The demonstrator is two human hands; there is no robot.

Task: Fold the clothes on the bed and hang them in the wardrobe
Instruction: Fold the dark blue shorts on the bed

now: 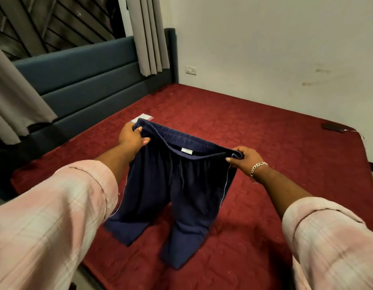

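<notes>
Navy trousers (173,185) stretched between hands: left hand (132,137), right hand (245,159) grip waistband ends.

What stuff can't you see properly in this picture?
- Wardrobe: nowhere in the head view, so where it stands is unknown.
- White tag on the mattress: mostly hidden behind the navy pants and the left hand.
- Dark flat thing near the far right corner: too small to name.
- Label inside the waistband: writing too small to read.
- Right hand: its fingertips are tucked into the waistband.
</notes>
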